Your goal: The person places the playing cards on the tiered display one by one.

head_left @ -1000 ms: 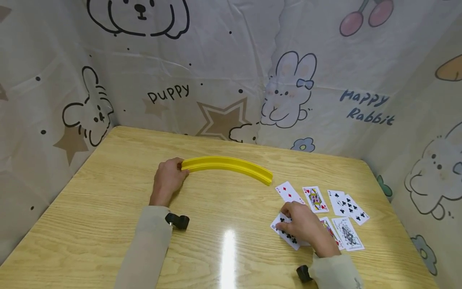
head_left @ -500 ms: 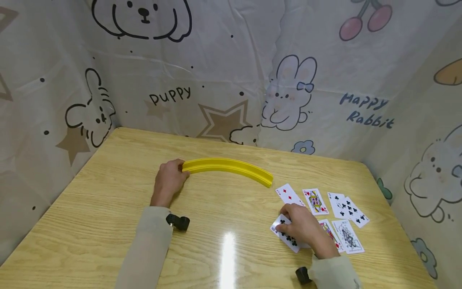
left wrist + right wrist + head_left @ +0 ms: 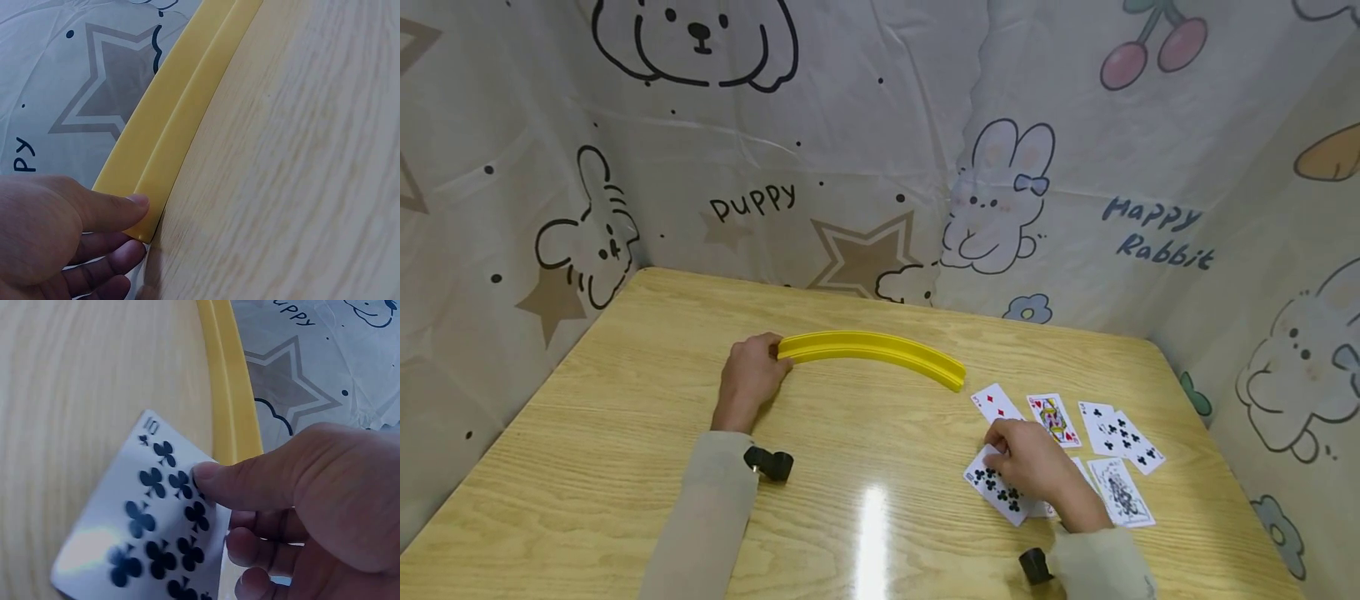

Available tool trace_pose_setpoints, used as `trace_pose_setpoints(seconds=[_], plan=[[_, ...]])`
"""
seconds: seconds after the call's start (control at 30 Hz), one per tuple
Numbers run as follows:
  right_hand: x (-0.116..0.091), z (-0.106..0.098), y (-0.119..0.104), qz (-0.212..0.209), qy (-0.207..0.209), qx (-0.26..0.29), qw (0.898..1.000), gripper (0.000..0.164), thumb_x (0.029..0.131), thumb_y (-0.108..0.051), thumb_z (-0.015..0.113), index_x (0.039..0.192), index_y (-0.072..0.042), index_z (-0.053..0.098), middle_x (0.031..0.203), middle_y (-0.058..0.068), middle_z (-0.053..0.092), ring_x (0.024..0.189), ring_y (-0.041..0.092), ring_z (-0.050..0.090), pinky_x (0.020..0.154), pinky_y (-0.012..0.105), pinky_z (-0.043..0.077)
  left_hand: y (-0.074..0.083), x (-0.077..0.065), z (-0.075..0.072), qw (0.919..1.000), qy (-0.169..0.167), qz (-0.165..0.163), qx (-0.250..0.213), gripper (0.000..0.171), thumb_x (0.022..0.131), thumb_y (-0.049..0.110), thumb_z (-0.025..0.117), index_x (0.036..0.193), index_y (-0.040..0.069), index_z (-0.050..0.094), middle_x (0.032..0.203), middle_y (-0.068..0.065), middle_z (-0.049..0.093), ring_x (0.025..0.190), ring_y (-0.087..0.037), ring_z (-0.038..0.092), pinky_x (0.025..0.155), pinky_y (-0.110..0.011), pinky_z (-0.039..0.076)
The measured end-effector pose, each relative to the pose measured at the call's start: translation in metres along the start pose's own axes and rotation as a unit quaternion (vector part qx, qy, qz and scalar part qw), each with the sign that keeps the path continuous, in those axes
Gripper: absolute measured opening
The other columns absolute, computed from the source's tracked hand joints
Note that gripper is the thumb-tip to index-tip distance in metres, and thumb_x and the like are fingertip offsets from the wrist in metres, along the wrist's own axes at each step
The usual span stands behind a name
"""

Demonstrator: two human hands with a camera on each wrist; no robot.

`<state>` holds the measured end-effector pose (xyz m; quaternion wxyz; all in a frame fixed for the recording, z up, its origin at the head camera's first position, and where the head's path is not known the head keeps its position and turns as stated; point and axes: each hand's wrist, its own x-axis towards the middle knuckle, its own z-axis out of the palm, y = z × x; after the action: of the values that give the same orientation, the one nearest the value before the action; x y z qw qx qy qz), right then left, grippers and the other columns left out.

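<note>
My left hand (image 3: 751, 379) grips the left end of a curved yellow playing card holder (image 3: 872, 346) lying on the table. Its thumb lies on the holder's ridge in the left wrist view. At the right, my right hand (image 3: 1037, 462) pinches the ten of clubs (image 3: 156, 512) near one edge, thumb on the face and fingers behind. The card is tilted in the right wrist view. Beyond that hand lie a diamond card (image 3: 995, 402), partly covered, and a queen of hearts (image 3: 1052, 419). Another card (image 3: 1042, 509) shows only partly beneath the hand.
Two overlapping club cards (image 3: 1138, 443) and a joker (image 3: 1120, 493) lie further right on the wooden table (image 3: 625, 400). A printed fabric curtain (image 3: 865, 150) stands along the back and sides of the table.
My right thumb has slid over the ten of clubs toward its upper right edge, and the hand now covers more of the red face card. My left hand and the holder stay put.
</note>
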<state>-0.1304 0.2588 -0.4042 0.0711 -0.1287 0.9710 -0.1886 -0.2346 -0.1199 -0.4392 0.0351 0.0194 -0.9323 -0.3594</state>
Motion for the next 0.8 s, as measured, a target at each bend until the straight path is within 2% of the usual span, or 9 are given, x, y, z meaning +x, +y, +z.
trace_pose_setpoints(seconds=[0.1, 0.27, 0.47, 0.8], plan=[[0.001, -0.007, 0.001, -0.026, 0.001, 0.012, 1.000, 0.010, 0.084, -0.002, 0.075, 0.088, -0.007, 0.067, 0.074, -0.004, 0.057, 0.067, 0.011, 0.050, 0.063, 0.031, 0.045, 0.000, -0.001, 0.000, 1.0000, -0.001, 0.000, 0.000, 0.041, 0.093, 0.013, 0.072, 0.131, -0.002, 0.063, 0.115, -0.021, 0.067, 0.099, -0.033, 0.062, 0.088, -0.049, 0.050], [0.002, -0.018, 0.001, -0.042, -0.004, 0.046, 0.998, 0.011, 0.086, -0.001, 0.072, 0.084, -0.009, 0.065, 0.072, -0.005, 0.055, 0.064, 0.011, 0.050, 0.058, 0.029, 0.044, -0.002, -0.001, -0.001, 1.0000, 0.004, 0.007, 0.000, 0.041, 0.092, 0.013, 0.073, 0.129, -0.002, 0.063, 0.114, -0.021, 0.067, 0.098, -0.033, 0.063, 0.086, -0.049, 0.050], [0.003, -0.032, -0.004, -0.028, -0.008, 0.091, 0.995, 0.009, 0.091, -0.002, 0.070, 0.086, -0.007, 0.063, 0.072, -0.002, 0.056, 0.065, 0.014, 0.051, 0.056, 0.029, 0.046, -0.003, 0.000, 0.000, 0.9999, 0.006, 0.009, 0.001, 0.041, 0.092, 0.012, 0.073, 0.129, -0.002, 0.064, 0.113, -0.020, 0.067, 0.097, -0.032, 0.063, 0.086, -0.049, 0.050], [0.003, -0.045, -0.005, 0.018, 0.030, 0.133, 0.991, 0.006, 0.095, -0.007, 0.067, 0.091, -0.005, 0.063, 0.080, 0.002, 0.059, 0.072, 0.019, 0.053, 0.059, 0.030, 0.045, -0.004, 0.003, 0.001, 0.9999, 0.001, 0.010, -0.001, 0.041, 0.092, 0.011, 0.073, 0.130, -0.003, 0.063, 0.113, -0.021, 0.067, 0.099, -0.032, 0.062, 0.088, -0.048, 0.050]])
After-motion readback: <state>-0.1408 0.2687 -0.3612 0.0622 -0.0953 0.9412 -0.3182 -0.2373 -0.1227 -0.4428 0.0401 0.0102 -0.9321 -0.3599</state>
